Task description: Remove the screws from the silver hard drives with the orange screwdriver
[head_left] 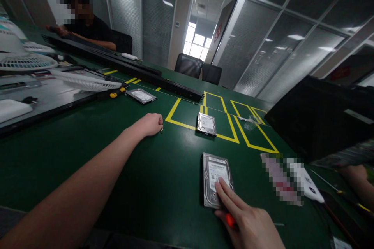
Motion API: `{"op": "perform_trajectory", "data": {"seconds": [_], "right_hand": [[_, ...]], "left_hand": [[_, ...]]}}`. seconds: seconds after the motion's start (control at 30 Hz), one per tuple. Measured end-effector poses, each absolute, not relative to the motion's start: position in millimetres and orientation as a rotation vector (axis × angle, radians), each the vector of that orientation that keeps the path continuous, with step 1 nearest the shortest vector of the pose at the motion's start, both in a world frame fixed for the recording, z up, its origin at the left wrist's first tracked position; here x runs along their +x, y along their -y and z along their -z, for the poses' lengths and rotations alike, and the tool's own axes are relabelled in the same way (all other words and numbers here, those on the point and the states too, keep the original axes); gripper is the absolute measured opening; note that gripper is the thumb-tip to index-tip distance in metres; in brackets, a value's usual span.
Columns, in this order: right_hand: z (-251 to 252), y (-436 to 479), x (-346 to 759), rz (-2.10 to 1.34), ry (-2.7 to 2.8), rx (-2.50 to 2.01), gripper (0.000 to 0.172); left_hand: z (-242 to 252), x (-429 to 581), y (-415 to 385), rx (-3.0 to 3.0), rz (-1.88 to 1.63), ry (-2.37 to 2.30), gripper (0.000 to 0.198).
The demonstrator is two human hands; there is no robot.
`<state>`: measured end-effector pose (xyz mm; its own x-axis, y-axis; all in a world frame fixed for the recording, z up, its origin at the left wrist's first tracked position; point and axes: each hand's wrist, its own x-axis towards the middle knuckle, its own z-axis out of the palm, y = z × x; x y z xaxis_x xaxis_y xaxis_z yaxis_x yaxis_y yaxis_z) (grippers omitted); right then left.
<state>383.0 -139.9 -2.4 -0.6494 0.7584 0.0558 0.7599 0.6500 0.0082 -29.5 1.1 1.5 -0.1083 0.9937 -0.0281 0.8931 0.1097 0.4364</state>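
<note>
My left hand (pixel 152 123) is closed just above the green table, left of the taped boxes. Tiny shiny bits show below its fingertips, too small to name for certain. My right hand (pixel 251 221) is curled around a screwdriver; its red handle (pixel 230 220) shows under the fingers and a thin shaft sticks out on the other side. Two fingertips of that hand rest on the label of a hard drive (pixel 214 167) lying flat near me. Farther off, a second hard drive (pixel 206 123) lies across a yellow tape line. Another hard drive (pixel 142 95) is at the left.
A long black bar (pixel 175 87) crosses the far side. At left are white fan parts (pixel 87 81) and a yellow-black tool (pixel 117 93). A black monitor (pixel 318 120), clear plastic (pixel 250 122) and a white device (pixel 311 186) stand right. One person sits opposite; another's arm (pixel 358 183) shows right.
</note>
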Motion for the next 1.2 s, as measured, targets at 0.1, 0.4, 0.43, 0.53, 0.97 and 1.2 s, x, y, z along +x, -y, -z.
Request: {"op": "perform_trajectory", "data": {"seconds": [0.1,0.4,0.43,0.53,0.97,1.2], "right_hand": [[2.5,141.8,382.2,0.073,2.821,-1.288,0.065],[3.6,143.5,378.6,0.121,2.795,-1.225,0.063],[3.1,143.6,377.2,0.124,2.798,-1.211,0.062],[2.6,143.9,372.0,0.144,2.822,-1.167,0.061],[-59.5,109.1,364.7,0.105,2.64,-1.012,0.048],[-47.3,17.1,343.9,0.223,2.495,-0.892,0.029]], "left_hand": [[-5.4,-27.2,0.7,1.873,-0.415,-2.063,0.017],[-10.2,-26.6,2.0,1.965,-0.334,-1.986,0.014],[-10.3,-26.5,2.4,1.968,-0.331,-1.983,0.014],[-9.3,-26.7,2.8,1.969,-0.327,-1.979,0.014],[-26.0,28.5,21.2,2.088,-0.702,-1.395,0.02],[-6.3,83.8,29.6,2.019,-0.704,-1.059,0.015]]}}
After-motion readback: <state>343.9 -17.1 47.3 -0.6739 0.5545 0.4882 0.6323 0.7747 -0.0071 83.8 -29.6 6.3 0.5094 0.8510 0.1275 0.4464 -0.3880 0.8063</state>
